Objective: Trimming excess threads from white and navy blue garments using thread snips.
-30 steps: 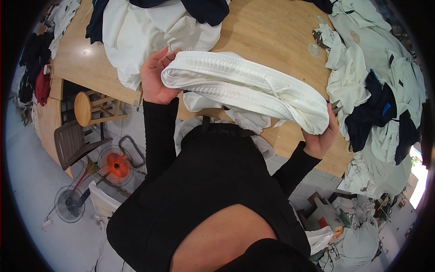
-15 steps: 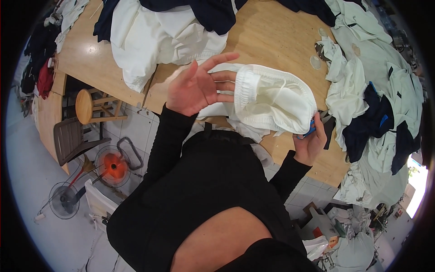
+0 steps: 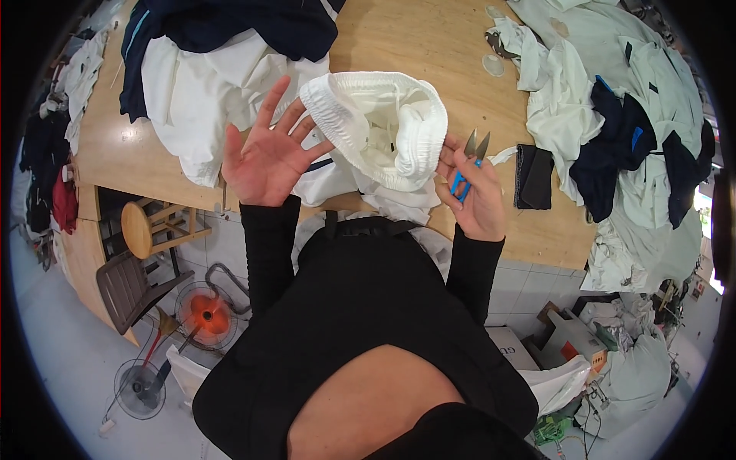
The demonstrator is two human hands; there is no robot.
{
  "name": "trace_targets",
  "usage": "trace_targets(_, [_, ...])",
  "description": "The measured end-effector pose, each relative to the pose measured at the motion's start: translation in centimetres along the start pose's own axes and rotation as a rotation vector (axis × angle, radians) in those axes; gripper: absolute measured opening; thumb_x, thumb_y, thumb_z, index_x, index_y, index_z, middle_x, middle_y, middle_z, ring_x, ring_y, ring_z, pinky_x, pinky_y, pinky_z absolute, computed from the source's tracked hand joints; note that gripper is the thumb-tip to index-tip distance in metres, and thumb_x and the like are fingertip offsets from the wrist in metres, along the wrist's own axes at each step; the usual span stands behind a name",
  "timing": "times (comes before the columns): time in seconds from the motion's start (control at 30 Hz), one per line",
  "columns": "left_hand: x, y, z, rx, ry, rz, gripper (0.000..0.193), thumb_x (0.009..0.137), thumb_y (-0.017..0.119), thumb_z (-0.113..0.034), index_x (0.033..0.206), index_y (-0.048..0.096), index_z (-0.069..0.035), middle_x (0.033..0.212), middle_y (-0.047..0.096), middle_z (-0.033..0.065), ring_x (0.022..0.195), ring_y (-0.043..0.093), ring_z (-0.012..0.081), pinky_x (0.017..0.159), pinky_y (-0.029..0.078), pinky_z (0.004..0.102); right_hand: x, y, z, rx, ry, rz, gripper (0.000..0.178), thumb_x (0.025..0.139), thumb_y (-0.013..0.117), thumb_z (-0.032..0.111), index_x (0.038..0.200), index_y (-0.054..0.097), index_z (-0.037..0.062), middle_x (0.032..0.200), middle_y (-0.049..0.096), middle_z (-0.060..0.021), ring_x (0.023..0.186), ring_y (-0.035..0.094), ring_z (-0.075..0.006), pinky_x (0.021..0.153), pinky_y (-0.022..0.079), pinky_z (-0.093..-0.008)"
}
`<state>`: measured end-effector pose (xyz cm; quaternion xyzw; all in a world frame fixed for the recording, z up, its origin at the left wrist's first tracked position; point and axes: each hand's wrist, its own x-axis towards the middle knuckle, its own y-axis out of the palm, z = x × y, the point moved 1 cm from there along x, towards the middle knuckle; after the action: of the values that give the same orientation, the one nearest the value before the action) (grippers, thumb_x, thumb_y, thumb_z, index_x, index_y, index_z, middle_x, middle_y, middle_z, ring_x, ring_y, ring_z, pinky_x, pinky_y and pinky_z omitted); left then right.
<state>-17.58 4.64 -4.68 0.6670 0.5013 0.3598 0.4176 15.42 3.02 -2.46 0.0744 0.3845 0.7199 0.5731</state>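
Note:
A white garment with an elastic drawstring waistband (image 3: 331, 111) is held up over the table edge, its waist opening facing me. My left hand (image 3: 268, 162) is open, palm up with spread fingers, and its fingertips reach behind the left side of the waistband. At the waistband's right side, my right hand (image 3: 483, 201) grips blue-handled thread snips (image 3: 460, 182), blades pointing away from me. Some of its fingers go behind the band, partly hidden. The lower part of the garment hangs onto the table below.
On the wooden table (image 3: 414, 42), white and navy garments (image 3: 207, 92) are heaped at far left. A larger pile of pale garments (image 3: 571, 107) covers the right side, beside a dark folded cloth (image 3: 533, 176). A stool (image 3: 138, 228), chair (image 3: 126, 284) and fans (image 3: 205, 314) stand at left.
Both hands have shifted left with the garment, and its waistband now tilts more upright. The right hand has risen, and the snips' blades now show. My left fingers have spread wider.

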Motion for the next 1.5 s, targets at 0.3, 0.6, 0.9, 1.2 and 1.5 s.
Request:
trace_targets(0.3, [-1.0, -0.5, -0.4, -0.007, 0.025, -0.018, 0.095, 0.101, 0.071, -0.043, 0.171, 0.019, -0.005, 0.159, 0.049, 0.0225, 0.143, 0.054, 0.0403, 0.117, 0.046, 0.0602, -0.8, -0.9, 0.0, -0.197, 0.008, -0.033, 0.047, 0.105, 0.066, 0.008, 0.148, 0.052, -0.0069, 0.133, 0.070, -0.0147, 0.107, 0.068, -0.0120, 0.056, 0.038, -0.0198])
trace_targets(0.6, [-0.3, -2.1, -1.5, 1.329, 0.497, -0.706, 0.042, 0.090, 0.074, 0.009, 0.131, 0.069, 0.000, 0.099, 0.067, 0.0010, 0.083, 0.063, 0.0067, 0.073, 0.052, 0.0232, -0.7, -2.3, 1.5, -0.885, -0.480, -0.872, 0.021, 0.089, 0.083, 0.004, 0.109, 0.076, 0.0010, 0.083, 0.067, 0.0004, 0.069, 0.060, -0.0059, 0.064, 0.051, -0.0227])
trace_targets(0.9, [-1.5, -2.8, 1.7, -0.099, 0.185, -0.112, 0.055, 0.116, 0.046, -0.039, 0.155, 0.049, 0.000, 0.153, 0.060, 0.0204, 0.136, 0.064, 0.0374, 0.112, 0.055, 0.0573, -1.1, -1.1, 1.6, -0.405, -0.949, -0.687, 0.022, 0.097, 0.074, -0.003, 0.117, 0.065, -0.0008, 0.100, 0.070, -0.0060, 0.075, 0.060, -0.0068, 0.051, 0.040, -0.0215])
trace_targets(1.2, [-2.6, -5.1, 1.4, -0.239, 0.234, 0.284, 0.071, 0.114, 0.039, -0.051, 0.170, 0.029, -0.007, 0.176, 0.029, 0.0159, 0.161, 0.031, 0.0383, 0.132, 0.026, 0.0625, -2.6, -0.9, 2.2, -0.145, -1.062, -0.350, 0.027, 0.096, 0.077, -0.001, 0.108, 0.055, 0.0086, 0.128, 0.059, -0.0095, 0.122, 0.064, -0.0230, 0.104, 0.058, -0.0404])
trace_targets(1.5, [-2.6, -4.9, 1.5, -0.248, 0.224, 0.331, 0.077, 0.112, 0.038, -0.056, 0.171, 0.025, -0.008, 0.178, 0.024, 0.0159, 0.163, 0.026, 0.0408, 0.131, 0.023, 0.0639, -2.9, -1.3, 2.3, -0.162, -1.052, -0.234, 0.028, 0.097, 0.078, 0.002, 0.107, 0.053, 0.0098, 0.128, 0.059, -0.0097, 0.127, 0.062, -0.0297, 0.109, 0.056, -0.0473])
